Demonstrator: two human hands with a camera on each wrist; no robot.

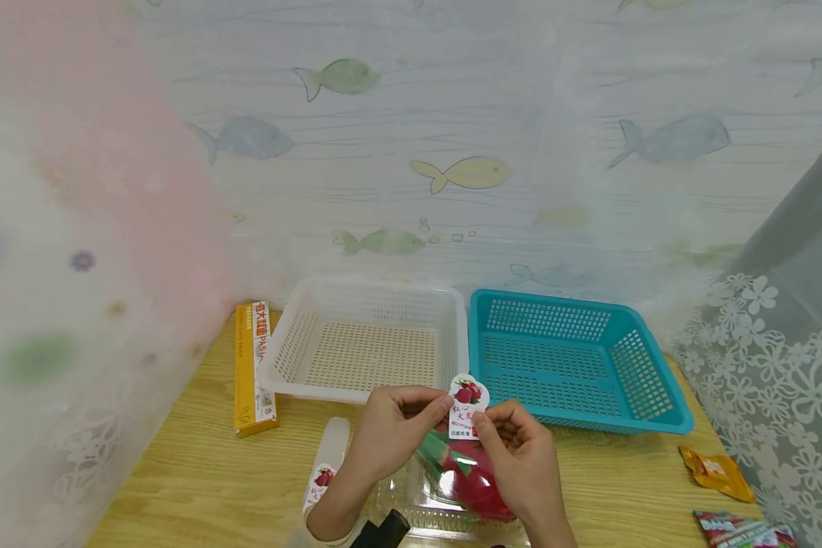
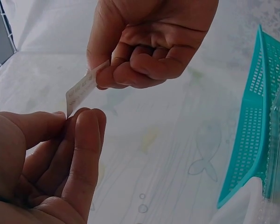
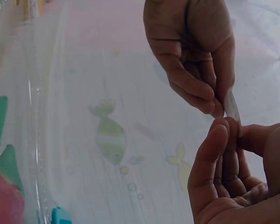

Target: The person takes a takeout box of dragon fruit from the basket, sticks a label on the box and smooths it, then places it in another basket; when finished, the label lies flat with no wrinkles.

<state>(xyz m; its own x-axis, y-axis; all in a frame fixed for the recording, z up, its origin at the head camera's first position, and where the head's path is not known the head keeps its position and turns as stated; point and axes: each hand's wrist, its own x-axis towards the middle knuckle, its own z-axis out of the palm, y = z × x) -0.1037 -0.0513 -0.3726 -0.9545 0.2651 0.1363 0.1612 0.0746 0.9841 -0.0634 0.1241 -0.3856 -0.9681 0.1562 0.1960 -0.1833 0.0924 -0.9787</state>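
Observation:
Both hands pinch one white label sticker (image 1: 462,426) printed with red dragon fruit, held up above a clear plastic box. My left hand (image 1: 393,430) grips its left edge between thumb and fingers; my right hand (image 1: 520,449) grips its lower right edge. Seen almost edge-on, the sticker (image 2: 80,93) spans the gap between the two hands in the left wrist view. Below them the clear plastic clamshell box (image 1: 400,498) holds a red dragon fruit (image 1: 476,483) with green leaf tips. A strip of backing paper (image 1: 334,440) with another such label (image 1: 322,478) lies left of the box, partly behind my left forearm.
A white basket (image 1: 366,394) and a teal basket (image 1: 575,421) stand side by side at the back. On the left lies a yellow pasta box (image 1: 246,380). An orange packet (image 1: 715,473) and a colourful packet (image 1: 743,529) lie at the right edge.

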